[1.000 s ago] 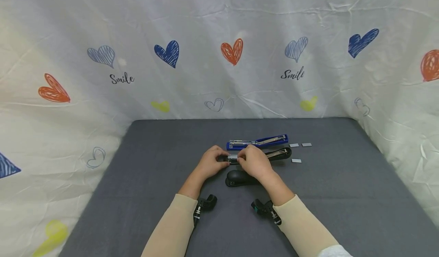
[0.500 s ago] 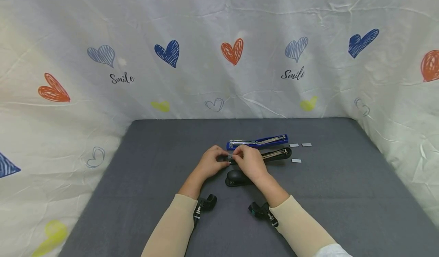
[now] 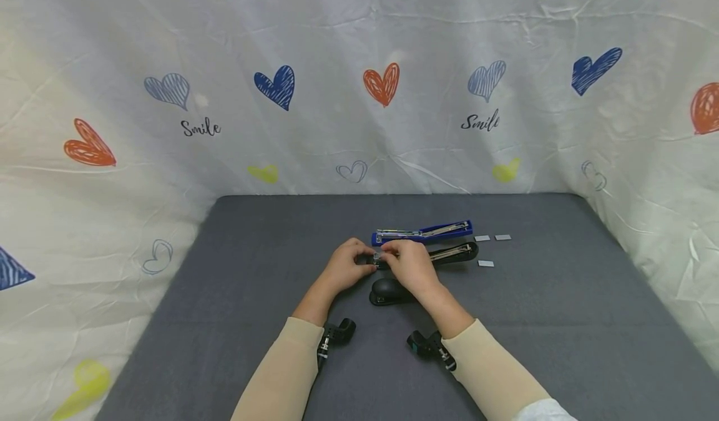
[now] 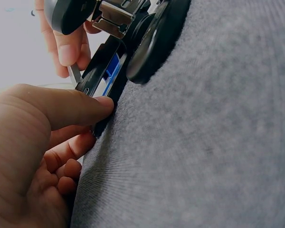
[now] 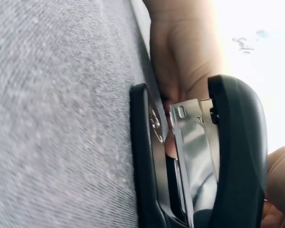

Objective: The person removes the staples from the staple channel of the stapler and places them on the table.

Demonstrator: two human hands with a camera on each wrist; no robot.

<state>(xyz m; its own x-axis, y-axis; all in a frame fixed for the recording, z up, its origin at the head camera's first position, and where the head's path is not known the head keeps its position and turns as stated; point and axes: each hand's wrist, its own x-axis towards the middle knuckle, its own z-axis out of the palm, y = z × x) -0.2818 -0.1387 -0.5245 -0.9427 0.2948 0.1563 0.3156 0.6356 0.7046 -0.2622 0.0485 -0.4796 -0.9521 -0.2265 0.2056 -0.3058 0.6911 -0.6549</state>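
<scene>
An opened black stapler (image 3: 454, 252) lies folded out flat in the middle of the table. My left hand (image 3: 342, 264) grips its left end, the thumb (image 4: 102, 105) on one side and the fingers on the other. Over the stapler's left part, my right hand (image 3: 412, 264) pinches a small silver staple strip (image 4: 75, 74) between thumb and fingers. Part of the strip is hidden by the fingertips. Nearer to me stands a second black stapler (image 3: 387, 291), folded together, its rear under the right wrist. In the right wrist view this stapler (image 5: 242, 156) covers much of the work.
Just beyond the hands lies an opened blue stapler (image 3: 432, 232). Three loose staple strips (image 3: 485, 264) rest on the grey table (image 3: 269, 240) to the right. A white curtain (image 3: 314, 140) with printed hearts hangs behind the far edge.
The right hand has slid left along the opened stapler, closer to the left hand, then stayed there. Less of the silver strip shows between the hands. The left hand has kept its place.
</scene>
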